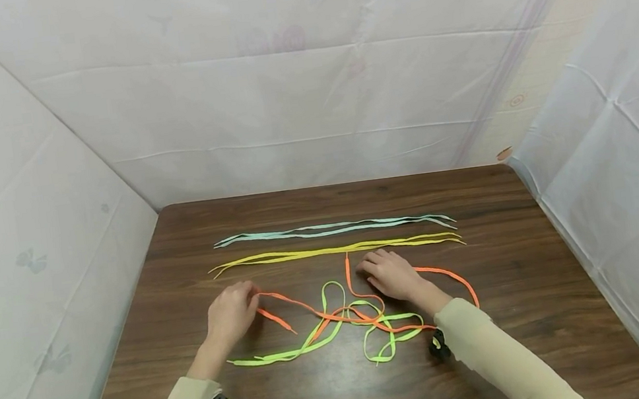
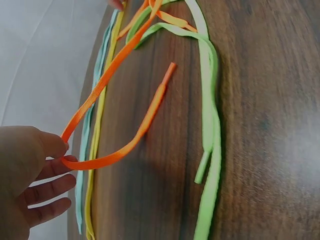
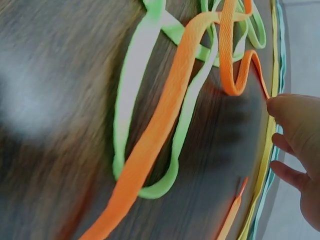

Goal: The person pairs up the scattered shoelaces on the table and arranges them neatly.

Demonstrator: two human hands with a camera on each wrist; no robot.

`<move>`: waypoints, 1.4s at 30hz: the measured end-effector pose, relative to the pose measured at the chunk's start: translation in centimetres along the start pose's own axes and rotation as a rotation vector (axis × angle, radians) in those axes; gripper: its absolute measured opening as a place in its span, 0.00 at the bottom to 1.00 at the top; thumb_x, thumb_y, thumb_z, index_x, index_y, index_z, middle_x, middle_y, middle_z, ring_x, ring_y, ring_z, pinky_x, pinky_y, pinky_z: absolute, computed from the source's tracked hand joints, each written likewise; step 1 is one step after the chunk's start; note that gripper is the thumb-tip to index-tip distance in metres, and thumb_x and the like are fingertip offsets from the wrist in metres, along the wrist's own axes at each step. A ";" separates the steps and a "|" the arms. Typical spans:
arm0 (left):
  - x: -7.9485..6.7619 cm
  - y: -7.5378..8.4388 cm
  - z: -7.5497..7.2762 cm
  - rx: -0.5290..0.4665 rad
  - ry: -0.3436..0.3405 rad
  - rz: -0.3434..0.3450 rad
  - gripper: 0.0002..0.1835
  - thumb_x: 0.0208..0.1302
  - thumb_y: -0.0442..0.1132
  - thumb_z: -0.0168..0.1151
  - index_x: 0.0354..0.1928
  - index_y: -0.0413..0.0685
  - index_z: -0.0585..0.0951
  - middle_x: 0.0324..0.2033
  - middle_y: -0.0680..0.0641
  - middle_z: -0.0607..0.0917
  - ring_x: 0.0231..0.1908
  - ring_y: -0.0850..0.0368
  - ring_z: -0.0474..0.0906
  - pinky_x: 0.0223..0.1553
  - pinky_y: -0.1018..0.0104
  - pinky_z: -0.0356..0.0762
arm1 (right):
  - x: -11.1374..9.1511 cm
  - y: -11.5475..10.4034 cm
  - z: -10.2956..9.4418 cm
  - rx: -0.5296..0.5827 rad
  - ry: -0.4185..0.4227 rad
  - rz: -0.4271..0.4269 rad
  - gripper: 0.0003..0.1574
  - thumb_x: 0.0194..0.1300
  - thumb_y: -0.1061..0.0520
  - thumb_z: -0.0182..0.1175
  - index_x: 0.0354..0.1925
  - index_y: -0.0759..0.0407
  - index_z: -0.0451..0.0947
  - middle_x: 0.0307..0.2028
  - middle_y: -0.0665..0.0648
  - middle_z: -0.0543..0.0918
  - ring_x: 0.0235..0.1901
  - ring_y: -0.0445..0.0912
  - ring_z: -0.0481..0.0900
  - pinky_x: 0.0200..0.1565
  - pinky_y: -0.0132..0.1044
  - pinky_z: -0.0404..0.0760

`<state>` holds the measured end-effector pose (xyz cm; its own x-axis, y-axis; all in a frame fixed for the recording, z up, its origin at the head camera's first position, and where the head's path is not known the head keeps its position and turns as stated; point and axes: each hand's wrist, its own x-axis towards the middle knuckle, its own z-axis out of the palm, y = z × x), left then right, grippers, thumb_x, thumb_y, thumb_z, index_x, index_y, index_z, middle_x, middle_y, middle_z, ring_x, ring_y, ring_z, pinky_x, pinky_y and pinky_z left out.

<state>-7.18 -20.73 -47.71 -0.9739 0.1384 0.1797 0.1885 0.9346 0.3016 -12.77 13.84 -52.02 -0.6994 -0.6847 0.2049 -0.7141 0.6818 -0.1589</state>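
Observation:
My left hand (image 1: 234, 313) pinches an orange shoelace (image 2: 107, 82) between thumb and index finger, with the other fingers apart. From this pinch, a short tail of the lace hangs to an aglet end, while the rest runs right into a loose tangle with a green shoelace (image 1: 299, 352). My right hand (image 1: 391, 275) hovers near the far side of the tangle, fingers loosely bent. Its fingertips are right by an orange lace end (image 1: 347, 266) that reaches the yellow shoelaces (image 1: 308, 253). Another orange stretch (image 1: 448, 274) curves out from behind this hand.
Pale blue shoelaces (image 1: 323, 231) lie straight across the table, beyond the yellow ones and parallel to them. The dark wood table (image 1: 344, 396) meets white sheeting (image 1: 285, 110) at the back and both sides. Both wrists wear small black devices.

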 end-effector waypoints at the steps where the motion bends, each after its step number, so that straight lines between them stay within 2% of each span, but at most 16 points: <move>1: -0.1 -0.1 0.1 0.001 -0.003 -0.005 0.05 0.51 0.34 0.66 0.31 0.47 0.82 0.27 0.50 0.83 0.24 0.55 0.76 0.21 0.61 0.72 | 0.2 -0.1 0.1 0.002 -0.006 -0.012 0.17 0.59 0.58 0.62 0.48 0.52 0.78 0.46 0.53 0.78 0.47 0.50 0.75 0.45 0.44 0.76; 5: -0.2 -0.7 0.5 -0.002 -0.014 -0.017 0.05 0.51 0.34 0.67 0.31 0.48 0.82 0.28 0.49 0.83 0.25 0.54 0.77 0.22 0.60 0.72 | 1.0 -0.7 0.2 -0.003 -0.034 -0.062 0.22 0.58 0.58 0.62 0.53 0.52 0.76 0.52 0.54 0.76 0.51 0.51 0.74 0.46 0.46 0.76; 9: -0.3 -1.2 0.7 -0.009 -0.009 -0.018 0.04 0.52 0.35 0.67 0.31 0.48 0.82 0.28 0.49 0.84 0.26 0.54 0.78 0.23 0.59 0.73 | 1.4 -1.1 0.5 -0.051 -0.067 -0.117 0.24 0.59 0.57 0.62 0.55 0.50 0.75 0.56 0.54 0.75 0.52 0.50 0.73 0.43 0.43 0.77; 14: -0.2 -1.5 0.5 -0.009 -0.007 -0.034 0.04 0.53 0.35 0.66 0.31 0.48 0.82 0.28 0.49 0.84 0.26 0.54 0.78 0.23 0.59 0.73 | 1.3 -1.4 0.8 -0.094 -0.068 -0.155 0.18 0.60 0.56 0.61 0.50 0.49 0.77 0.52 0.52 0.77 0.50 0.48 0.73 0.42 0.42 0.77; 19: 0.0 -1.7 0.4 -0.011 -0.020 -0.052 0.04 0.53 0.34 0.65 0.32 0.47 0.82 0.28 0.49 0.83 0.25 0.54 0.76 0.22 0.60 0.72 | 0.9 -1.3 1.1 -0.096 -0.028 -0.140 0.09 0.60 0.57 0.60 0.41 0.50 0.77 0.43 0.52 0.77 0.44 0.48 0.74 0.40 0.41 0.76; 25: -0.1 -1.9 0.7 -0.016 -0.021 -0.056 0.04 0.53 0.34 0.65 0.32 0.47 0.82 0.27 0.49 0.83 0.24 0.55 0.75 0.21 0.62 0.71 | 0.3 -0.8 1.5 -0.121 -0.035 -0.091 0.03 0.62 0.55 0.59 0.36 0.48 0.76 0.42 0.51 0.75 0.41 0.46 0.72 0.37 0.39 0.72; 29: -0.1 -1.9 0.9 -0.022 -0.020 -0.059 0.04 0.54 0.34 0.65 0.32 0.47 0.82 0.27 0.49 0.83 0.24 0.56 0.75 0.21 0.62 0.71 | 0.0 -0.5 1.6 -0.121 -0.019 -0.096 0.02 0.61 0.54 0.60 0.34 0.47 0.75 0.41 0.50 0.75 0.41 0.46 0.72 0.37 0.39 0.71; 34: -0.1 -1.9 0.7 -0.027 -0.014 -0.060 0.04 0.53 0.34 0.65 0.32 0.47 0.82 0.28 0.49 0.83 0.24 0.55 0.76 0.21 0.62 0.71 | -0.3 -0.4 1.3 -0.099 0.053 -0.112 0.03 0.61 0.54 0.60 0.32 0.48 0.74 0.34 0.47 0.77 0.36 0.44 0.73 0.33 0.36 0.69; 39: -0.1 -2.0 0.4 -0.025 0.008 -0.053 0.04 0.53 0.34 0.65 0.33 0.46 0.82 0.29 0.48 0.84 0.24 0.55 0.76 0.20 0.61 0.71 | -0.4 -0.2 0.7 -0.085 0.092 -0.088 0.04 0.61 0.55 0.60 0.31 0.50 0.73 0.29 0.47 0.78 0.30 0.44 0.72 0.29 0.35 0.67; 42: 0.0 -2.1 0.1 -0.021 0.022 -0.045 0.04 0.54 0.33 0.64 0.33 0.45 0.82 0.30 0.47 0.84 0.24 0.54 0.77 0.20 0.61 0.71 | -0.6 0.2 0.1 -0.074 0.092 -0.058 0.03 0.61 0.55 0.60 0.32 0.51 0.74 0.29 0.48 0.78 0.29 0.45 0.72 0.29 0.36 0.67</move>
<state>-7.60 -22.70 -48.45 -0.9785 0.0893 0.1861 0.1478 0.9325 0.3296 -12.48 14.33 -52.29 -0.6485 -0.6996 0.3001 -0.7469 0.6609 -0.0735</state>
